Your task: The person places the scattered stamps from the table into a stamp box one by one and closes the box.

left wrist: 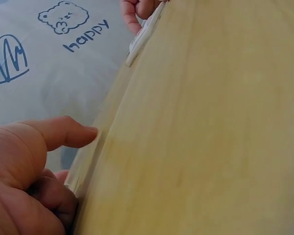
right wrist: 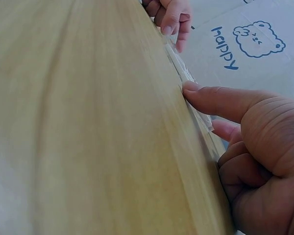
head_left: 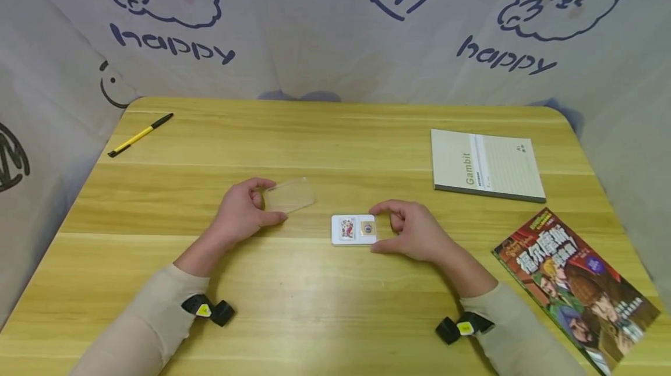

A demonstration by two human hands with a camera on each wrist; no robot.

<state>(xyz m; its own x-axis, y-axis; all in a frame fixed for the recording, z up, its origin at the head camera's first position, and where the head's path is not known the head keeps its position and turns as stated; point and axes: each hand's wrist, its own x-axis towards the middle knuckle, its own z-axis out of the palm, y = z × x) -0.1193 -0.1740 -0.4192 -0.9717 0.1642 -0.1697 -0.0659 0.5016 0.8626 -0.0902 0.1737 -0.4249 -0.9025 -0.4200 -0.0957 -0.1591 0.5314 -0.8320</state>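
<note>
A thin, clear plastic cover (head_left: 290, 194) is at the middle of the table, and my left hand (head_left: 243, 212) holds it between thumb and forefinger at its left end. To its right lies a small flat white case (head_left: 335, 231), with a colourful card-like picture (head_left: 348, 229) and a smaller gold-toned square (head_left: 368, 229) on top. My right hand (head_left: 414, 230) grips the right end of this case, thumb on the near edge and forefinger on the far edge. In the right wrist view the thumb (right wrist: 210, 100) presses against the white case's side.
A yellow and black pen (head_left: 138, 136) lies at the far left. To the right are a Gambit notebook (head_left: 498, 166) and, nearer, a colourful comic-style book (head_left: 576, 294). A printed cloth (head_left: 314, 27) hangs behind the table's back edge.
</note>
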